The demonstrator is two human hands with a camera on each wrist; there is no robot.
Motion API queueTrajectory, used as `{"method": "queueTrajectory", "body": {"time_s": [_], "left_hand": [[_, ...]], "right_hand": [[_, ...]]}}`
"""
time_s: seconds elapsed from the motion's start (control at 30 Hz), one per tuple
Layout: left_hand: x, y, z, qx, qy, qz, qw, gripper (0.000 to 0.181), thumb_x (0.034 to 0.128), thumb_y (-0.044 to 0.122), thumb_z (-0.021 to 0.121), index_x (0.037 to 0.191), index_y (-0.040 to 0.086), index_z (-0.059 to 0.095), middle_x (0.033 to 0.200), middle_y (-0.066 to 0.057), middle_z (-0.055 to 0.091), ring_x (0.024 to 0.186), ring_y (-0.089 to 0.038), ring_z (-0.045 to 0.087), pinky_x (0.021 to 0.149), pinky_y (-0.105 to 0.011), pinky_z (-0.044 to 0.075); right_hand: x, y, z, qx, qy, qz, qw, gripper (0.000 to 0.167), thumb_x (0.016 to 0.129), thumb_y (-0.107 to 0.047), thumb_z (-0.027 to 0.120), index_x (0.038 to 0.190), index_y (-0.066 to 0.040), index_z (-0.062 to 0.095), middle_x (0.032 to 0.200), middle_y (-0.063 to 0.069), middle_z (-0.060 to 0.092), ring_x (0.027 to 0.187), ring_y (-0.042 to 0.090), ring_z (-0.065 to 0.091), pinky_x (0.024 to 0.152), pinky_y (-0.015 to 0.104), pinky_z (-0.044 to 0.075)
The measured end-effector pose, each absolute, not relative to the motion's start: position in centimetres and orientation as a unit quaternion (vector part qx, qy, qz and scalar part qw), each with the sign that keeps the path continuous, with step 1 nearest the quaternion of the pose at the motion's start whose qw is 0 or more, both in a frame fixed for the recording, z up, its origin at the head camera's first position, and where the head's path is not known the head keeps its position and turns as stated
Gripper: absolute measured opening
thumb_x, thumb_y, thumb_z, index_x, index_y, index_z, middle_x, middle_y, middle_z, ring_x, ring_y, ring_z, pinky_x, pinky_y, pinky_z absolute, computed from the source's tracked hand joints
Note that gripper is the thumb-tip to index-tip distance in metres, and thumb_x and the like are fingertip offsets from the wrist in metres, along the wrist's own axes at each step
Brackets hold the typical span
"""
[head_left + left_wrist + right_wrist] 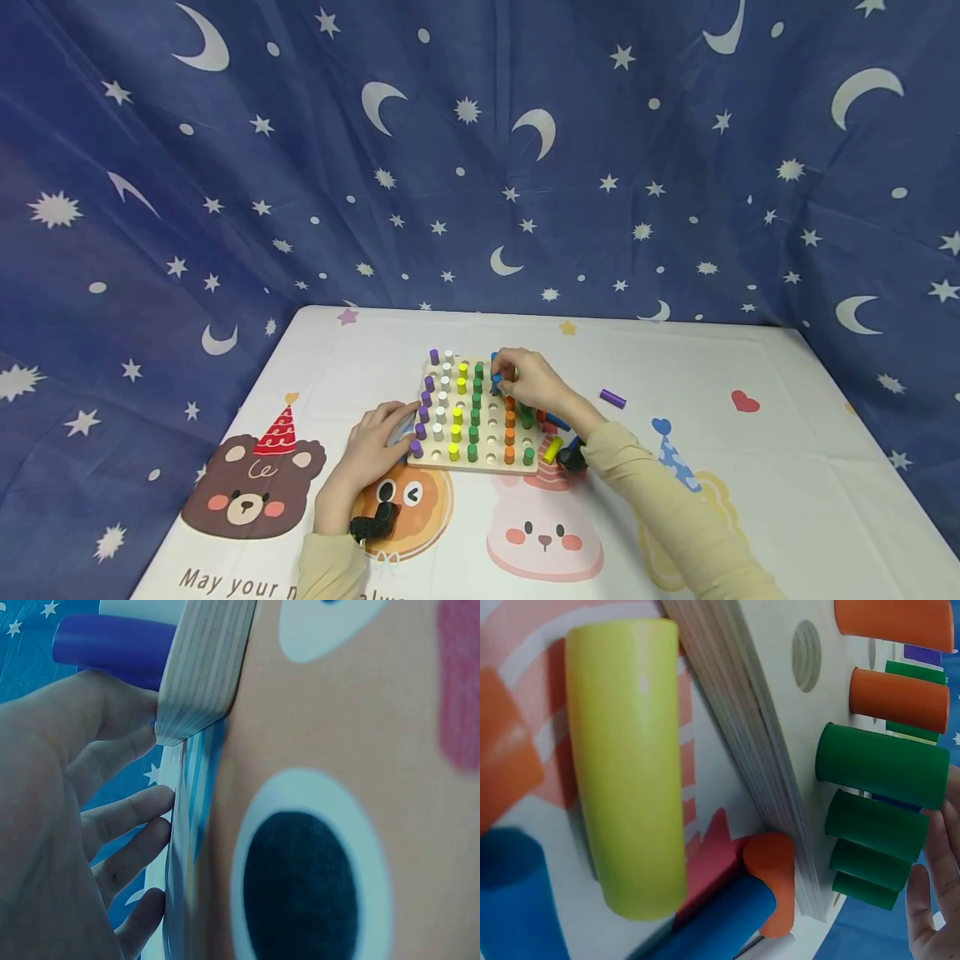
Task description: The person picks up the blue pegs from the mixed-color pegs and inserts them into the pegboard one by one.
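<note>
A wooden pegboard (472,467) lies on the table, with columns of purple, white, yellow, green, orange and blue pegs standing in its holes. My right hand (536,379) pinches a blue peg (497,382) over the far right part of the board. Whether that peg sits in a hole is hidden by the fingers. My left hand (375,442) rests at the board's left edge with its fingers extended, close to a purple peg (112,645). In the left wrist view its thumb touches the board's corner (202,675), and nothing is gripped.
Right of the board lie a loose yellow peg (626,765), a blue peg (720,922) and an orange peg (769,885). Farther right is a loose purple peg (612,398). A printed white cloth (675,375) covers the table; a dark blue curtain (450,167) hangs behind.
</note>
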State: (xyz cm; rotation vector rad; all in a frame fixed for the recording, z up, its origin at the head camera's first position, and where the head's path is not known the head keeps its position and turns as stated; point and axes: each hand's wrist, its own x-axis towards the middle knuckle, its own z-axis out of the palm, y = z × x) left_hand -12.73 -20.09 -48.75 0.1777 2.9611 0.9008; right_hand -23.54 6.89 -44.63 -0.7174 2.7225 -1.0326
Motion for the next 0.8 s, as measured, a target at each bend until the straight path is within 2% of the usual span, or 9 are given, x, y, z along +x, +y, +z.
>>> {"method": "queueTrajectory", "body": {"time_s": [0.8], "left_hand": [[-12.69,-20.18,-49.19,0.059,0.955,0.291,0.006,0.052,0.0896,0.023,0.060,0.141,0.022,0.050,0.138,-0.011,0.048,0.128,-0.035,0.041,0.105,-0.061,0.029]], "right_hand": [[-23.60,6.61,-45.32,-0.251,0.913,-0.316,0.056,0.016,0.083,-0.006,0.070,0.097,-0.013,0.067,0.085,-0.002,0.062,0.081,0.014,0.053,0.074,0.030,0.046]]}}
